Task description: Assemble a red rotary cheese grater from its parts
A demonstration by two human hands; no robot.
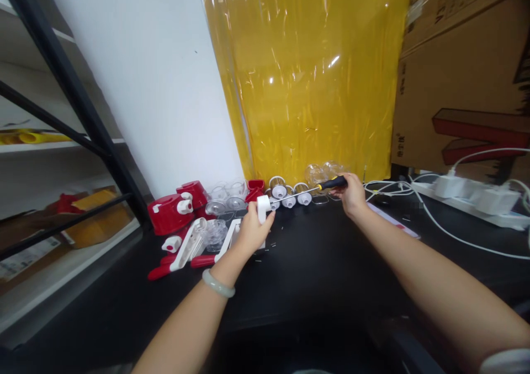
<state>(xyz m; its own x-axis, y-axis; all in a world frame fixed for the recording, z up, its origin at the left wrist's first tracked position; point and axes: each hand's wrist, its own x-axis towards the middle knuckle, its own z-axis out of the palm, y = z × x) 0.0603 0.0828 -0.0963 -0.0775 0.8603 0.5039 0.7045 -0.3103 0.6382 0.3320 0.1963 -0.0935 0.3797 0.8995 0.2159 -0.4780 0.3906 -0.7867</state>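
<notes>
My left hand (pixel 251 231) is closed around a white plastic part (pixel 262 206), held a little above the black table. In my right hand (pixel 351 197) is a screwdriver (pixel 332 183) with a black and yellow handle. Its long metal shaft points left and its tip meets the white part, though exactly where is too small to tell. Behind the shaft lie several white-ended cylinders (pixel 289 196). Left of my left hand are white frames with red handles (pixel 187 247), and clear plastic pieces (pixel 216 234) lie between them.
Red housings (pixel 168 214) and clear cups (pixel 226 194) stand at the back left. Small screws or pins (pixel 269 247) lie on the black table (pixel 306 286). A power strip (pixel 476 197) with white cables is at the right, before a cardboard box (pixel 459 81). Yellow sheeting (pixel 306 76) hangs behind.
</notes>
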